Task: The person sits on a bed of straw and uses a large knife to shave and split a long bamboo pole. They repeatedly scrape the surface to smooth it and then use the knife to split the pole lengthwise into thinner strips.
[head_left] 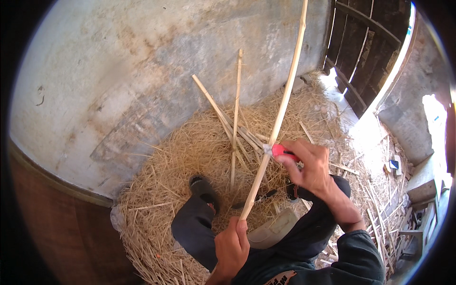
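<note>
My left hand point(232, 246) is closed round the lower end of a long pale bamboo pole point(287, 92), which slants up and away to the right past the top of the view. Partway along it, my right hand point(308, 162) grips a red-handled tool point(280, 151). The tool's greyish head touches the pole; it is blurred, so its exact kind cannot be told. Below the pole, between my knees, sits a pale curved piece point(274, 229) that looks like a container or block, partly hidden by my legs.
Two pale sticks point(237, 95) lean against the stained wall point(118, 71). Straw-like shavings point(161, 185) cover the floor around my feet. A dark plank door point(358, 45) stands at the far right, near bright light. A small dark-faced object point(394, 164) lies at right, close to a concrete block point(422, 183).
</note>
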Available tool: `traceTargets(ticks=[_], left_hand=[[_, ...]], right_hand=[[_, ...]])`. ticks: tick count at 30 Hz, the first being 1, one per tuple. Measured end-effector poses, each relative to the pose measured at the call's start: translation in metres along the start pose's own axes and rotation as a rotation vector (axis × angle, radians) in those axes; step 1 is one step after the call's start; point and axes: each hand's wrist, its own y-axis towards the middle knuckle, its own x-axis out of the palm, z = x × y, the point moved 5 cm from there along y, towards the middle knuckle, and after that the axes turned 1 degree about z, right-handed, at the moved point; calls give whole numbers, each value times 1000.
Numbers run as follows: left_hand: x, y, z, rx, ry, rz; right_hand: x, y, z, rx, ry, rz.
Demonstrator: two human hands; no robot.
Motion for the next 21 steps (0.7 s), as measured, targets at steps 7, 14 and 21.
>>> traceTargets(ticks=[7, 14, 21], left_hand=[[0, -18, -17, -43, 109, -49], [-6, -30, -33, -106, 124, -82], [-12, -46, -48, -224, 172, -184]], right_hand=[[-7, 24, 42, 217, 4, 1], [-2, 44, 63, 138, -25, -5], [6, 65, 116, 306, -40, 3]])
